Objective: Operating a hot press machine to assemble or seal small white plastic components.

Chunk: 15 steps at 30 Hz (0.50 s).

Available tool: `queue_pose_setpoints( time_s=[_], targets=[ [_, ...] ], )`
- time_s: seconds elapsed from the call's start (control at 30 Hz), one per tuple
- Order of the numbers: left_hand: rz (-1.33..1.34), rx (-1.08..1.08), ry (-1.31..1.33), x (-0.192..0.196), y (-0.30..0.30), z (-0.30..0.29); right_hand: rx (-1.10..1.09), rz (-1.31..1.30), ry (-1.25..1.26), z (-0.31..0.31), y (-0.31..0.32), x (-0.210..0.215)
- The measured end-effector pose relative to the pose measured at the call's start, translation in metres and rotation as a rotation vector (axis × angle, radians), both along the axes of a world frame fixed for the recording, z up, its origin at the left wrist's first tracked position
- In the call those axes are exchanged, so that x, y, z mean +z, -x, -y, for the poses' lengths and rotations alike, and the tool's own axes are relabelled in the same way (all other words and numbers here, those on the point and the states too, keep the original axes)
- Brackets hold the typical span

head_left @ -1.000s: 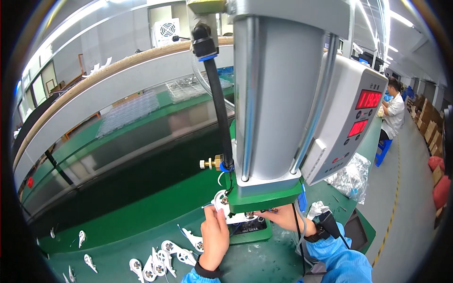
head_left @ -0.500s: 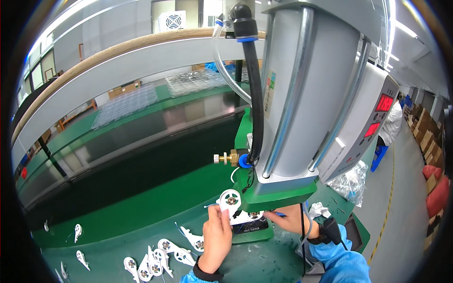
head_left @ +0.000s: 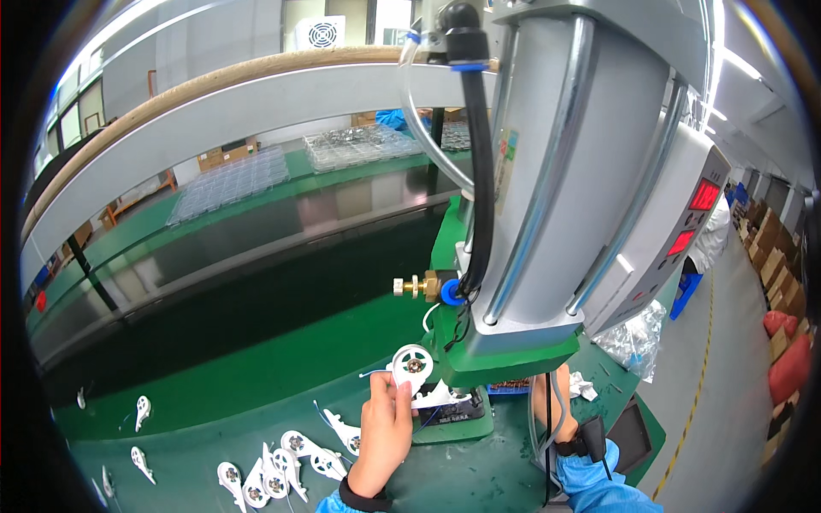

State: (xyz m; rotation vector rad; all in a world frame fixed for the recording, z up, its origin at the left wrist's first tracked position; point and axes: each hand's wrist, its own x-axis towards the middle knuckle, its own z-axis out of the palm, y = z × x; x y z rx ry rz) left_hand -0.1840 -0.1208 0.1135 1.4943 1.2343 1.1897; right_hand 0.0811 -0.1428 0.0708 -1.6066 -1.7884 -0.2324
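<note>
My left hand (head_left: 385, 427) is closed on a white plastic housing (head_left: 412, 362), round at one end with a dark spoked centre and a thin blue wire. It is held up just left of the green press head (head_left: 513, 363). Under that head, a second white part (head_left: 443, 396) sits on the black fixture block (head_left: 453, 411). My right hand (head_left: 554, 402) is right of the press, behind a grey cable and beside a blue tray (head_left: 510, 389) of small brown pieces. Its fingers are mostly hidden.
Several similar white housings (head_left: 274, 480) lie on the green table at lower left. The press cylinder (head_left: 547, 179) and its display box (head_left: 676, 227) tower in front. A clear plastic bag (head_left: 633, 342) lies at right. A dark conveyor belt (head_left: 256, 299) runs behind, with transparent trays (head_left: 231, 184) beyond.
My right hand has left the part under the press and moved right, to beside the blue tray. The left hand still holds its housing, slightly further left. The view has shifted a little.
</note>
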Motion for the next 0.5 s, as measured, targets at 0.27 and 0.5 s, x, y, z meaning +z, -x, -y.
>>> queue_pose_setpoints(
  time_s=[0.27, 0.5],
  targets=[
    [-0.038, -0.049, -0.04, -0.001, -0.004, 0.003, 0.16, 0.296, 0.315, -0.006, -0.002, -0.008],
    [-0.094, -0.035, -0.099, -0.007, -0.002, 0.001, 0.286, 0.321, 0.378, -0.009, -0.011, 0.0]
  ],
)
